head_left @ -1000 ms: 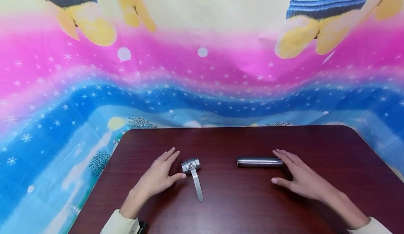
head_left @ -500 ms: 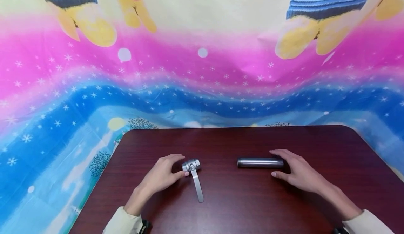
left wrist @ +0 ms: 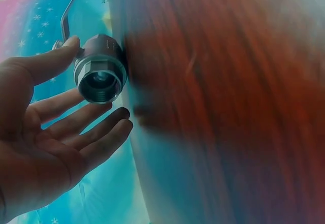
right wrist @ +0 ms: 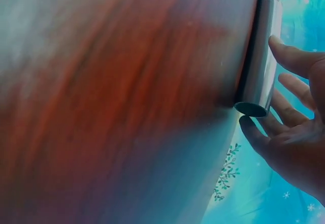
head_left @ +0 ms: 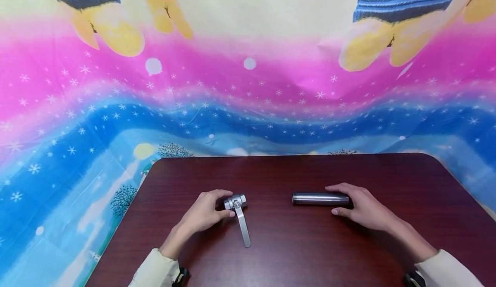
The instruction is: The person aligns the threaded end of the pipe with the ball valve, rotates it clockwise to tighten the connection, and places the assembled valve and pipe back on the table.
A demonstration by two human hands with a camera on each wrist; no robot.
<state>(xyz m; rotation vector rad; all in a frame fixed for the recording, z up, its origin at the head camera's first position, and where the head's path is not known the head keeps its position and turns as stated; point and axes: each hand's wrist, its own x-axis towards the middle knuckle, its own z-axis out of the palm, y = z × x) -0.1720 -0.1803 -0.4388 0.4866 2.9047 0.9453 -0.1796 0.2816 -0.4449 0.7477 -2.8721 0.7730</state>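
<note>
A silver ball valve [head_left: 234,202] with a long flat lever handle [head_left: 243,228] lies on the dark red table [head_left: 267,252]. My left hand [head_left: 203,213] is around its left end, thumb at the near side and index finger at the far side; in the left wrist view the valve's threaded opening [left wrist: 100,86] faces the palm, with the other fingers [left wrist: 78,117] loosely extended. To the right lies a short steel pipe [head_left: 319,199]. My right hand [head_left: 366,208] spans the pipe's right end, thumb at the near side. In the right wrist view, the thumb [right wrist: 292,56] overlaps the pipe and the fingers stay loosely spread.
Behind the table hangs a printed cloth [head_left: 248,93] in pink and blue with snowflakes. The table's far edge [head_left: 271,156] runs just beyond the two metal parts. A dark band [head_left: 181,276] shows at the left cuff and another [head_left: 413,279] at the right.
My left hand has moved right and its fingers have bent in around the valve's end. My right hand has shifted left over the pipe's end. Valve and pipe lie where they were.
</note>
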